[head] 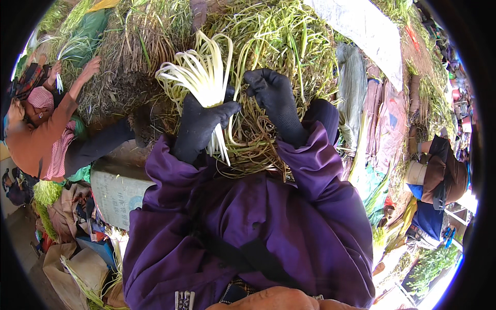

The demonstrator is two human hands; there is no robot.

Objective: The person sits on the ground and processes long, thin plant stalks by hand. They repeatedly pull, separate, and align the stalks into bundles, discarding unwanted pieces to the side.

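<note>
My left hand [207, 120], in a dark glove, is closed around a bunch of pale leafy stalks [205, 81]. The pale yellow blades fan out above the fist and white ends stick out below it. My right hand [267, 87], also gloved, is raised just to the right with its fingers curled; a long thin leaf hangs beside its fingertips, and whether they pinch it I cannot tell. Behind both hands lies a big heap of green and yellow leafy stalks [286, 38]. Loose dry strands [255, 151] lie in front of my body, under the hands.
At the left sits another person [50, 131] with arms stretched towards more stalks. Root-ended bundles [124, 69] stand between us. A printed carton or sack [120, 193] lies by my left elbow. A white sheet [360, 27] and cloth sacks [352, 93] are on the right, with another person [441, 170] beyond.
</note>
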